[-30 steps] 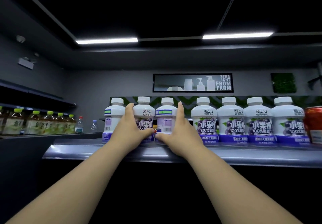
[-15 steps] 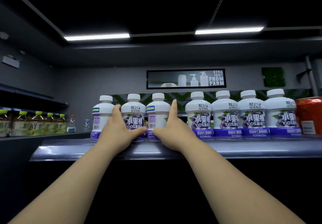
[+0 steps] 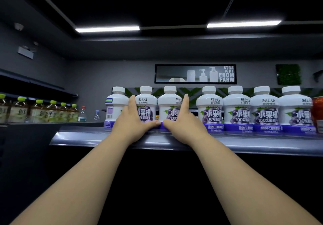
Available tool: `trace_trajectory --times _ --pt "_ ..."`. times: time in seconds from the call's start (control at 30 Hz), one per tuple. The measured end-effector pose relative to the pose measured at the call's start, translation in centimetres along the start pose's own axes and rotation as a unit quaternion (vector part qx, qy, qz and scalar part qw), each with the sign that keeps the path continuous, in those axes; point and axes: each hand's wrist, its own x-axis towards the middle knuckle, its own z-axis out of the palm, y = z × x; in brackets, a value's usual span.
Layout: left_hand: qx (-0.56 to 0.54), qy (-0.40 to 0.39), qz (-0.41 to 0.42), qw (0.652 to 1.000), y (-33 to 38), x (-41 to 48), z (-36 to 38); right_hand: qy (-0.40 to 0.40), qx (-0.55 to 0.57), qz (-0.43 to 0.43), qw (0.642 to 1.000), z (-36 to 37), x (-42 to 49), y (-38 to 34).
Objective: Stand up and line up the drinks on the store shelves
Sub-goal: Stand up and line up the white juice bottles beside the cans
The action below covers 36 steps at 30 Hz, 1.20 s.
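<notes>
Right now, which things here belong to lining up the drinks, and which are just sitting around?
Job in hand: left hand, right hand, white juice bottles, front shelf.
Just about: green-capped tea bottles, red can, wall sign.

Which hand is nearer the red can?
Right. The right hand touches the third bottle, with four more bottles before the red can; the left hand touches the second bottle, farther left.
</notes>
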Motion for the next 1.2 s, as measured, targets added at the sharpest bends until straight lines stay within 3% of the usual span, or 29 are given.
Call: trace_trajectory --times 0.13,0.77,1.03,1.2 --pt "0.012 0.008 0.004 1.000 0.1 0.0 0.0 0.040 -0.013 -0.031 0.999 0.2 -0.2 0.2" --pt "0.083 -0.010 0.000 0.996 0.3 -0.6 0.1 0.086 -0.104 -0.067 0.989 1.2 -0.5 0.6" --pt "0.024 -0.015 0.031 0.999 -0.2 -0.3 -0.5 0.093 -0.111 -0.031 0.989 0.8 -1.2 -0.2" --pt "-0.037 -0.058 0.034 0.997 -0.1 0.4 -0.8 0.090 -0.118 0.012 0.989 0.1 -1.6 -0.8"
